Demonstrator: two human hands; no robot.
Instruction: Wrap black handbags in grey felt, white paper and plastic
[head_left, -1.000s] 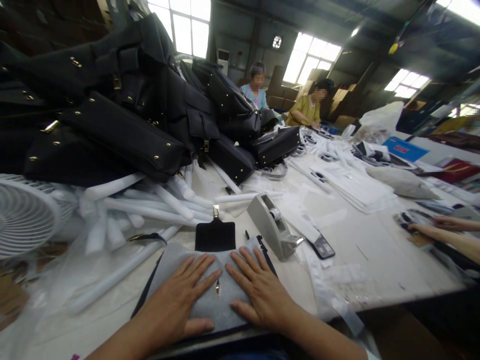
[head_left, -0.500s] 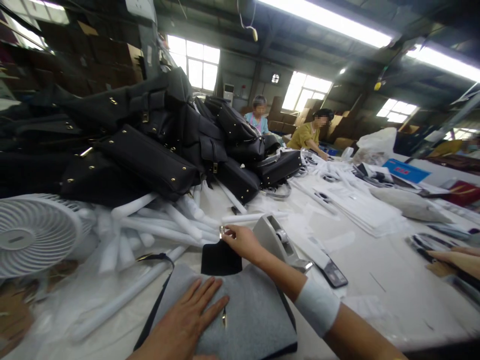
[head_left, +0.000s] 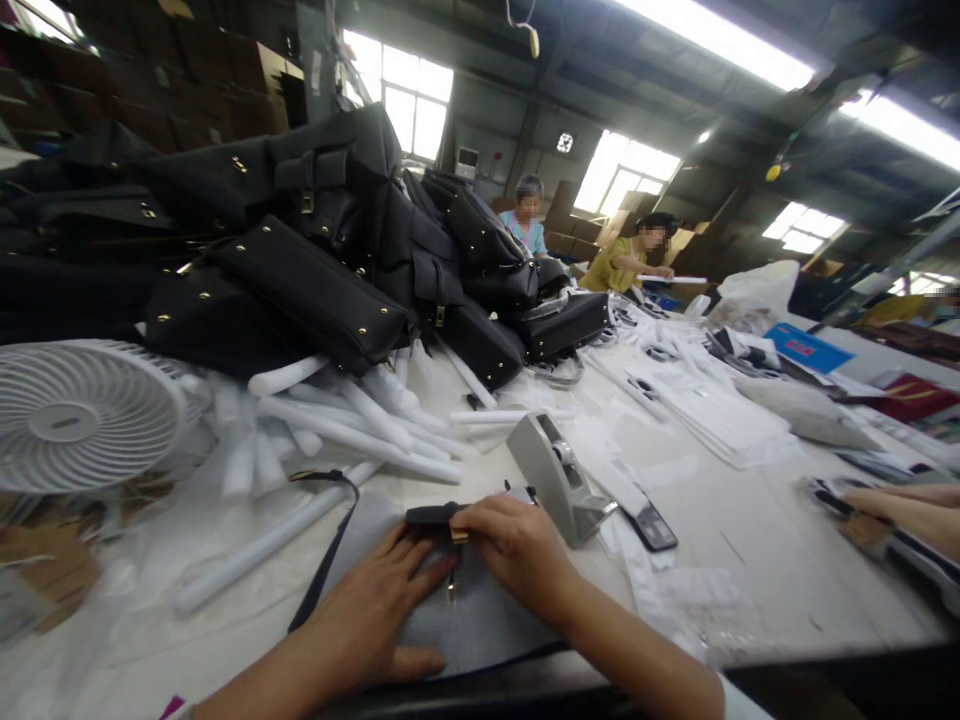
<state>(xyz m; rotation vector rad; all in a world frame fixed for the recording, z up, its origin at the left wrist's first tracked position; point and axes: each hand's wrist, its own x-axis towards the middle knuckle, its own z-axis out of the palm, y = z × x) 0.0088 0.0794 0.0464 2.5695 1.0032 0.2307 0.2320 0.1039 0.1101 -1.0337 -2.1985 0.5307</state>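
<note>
A bag with a grey outer face [head_left: 487, 630] and dark edges lies flat on the table in front of me. My left hand [head_left: 367, 600] rests on the grey face with its fingers spread. Between the thumb and fingers of my right hand [head_left: 517, 550] is the end of a black flap [head_left: 429, 514], with a gold metal fitting [head_left: 458, 536] on it. The flap is folded over toward me. Just below it, a small gold clasp [head_left: 451, 587] stands on the grey face. A thin dark strap [head_left: 341, 485] trails off the bag's left side.
A grey tape dispenser [head_left: 547, 465] and a phone [head_left: 654, 527] are right of the bag. White foam tubes [head_left: 352, 430] and a white fan [head_left: 82, 415] are to the left. Black handbags [head_left: 300, 290] are piled behind. A co-worker's hands [head_left: 892, 500] work at the right edge.
My right hand has drawn the flap's end toward me, folding it down over the grey face. My left hand stays on the bag. The view has shifted slightly.
</note>
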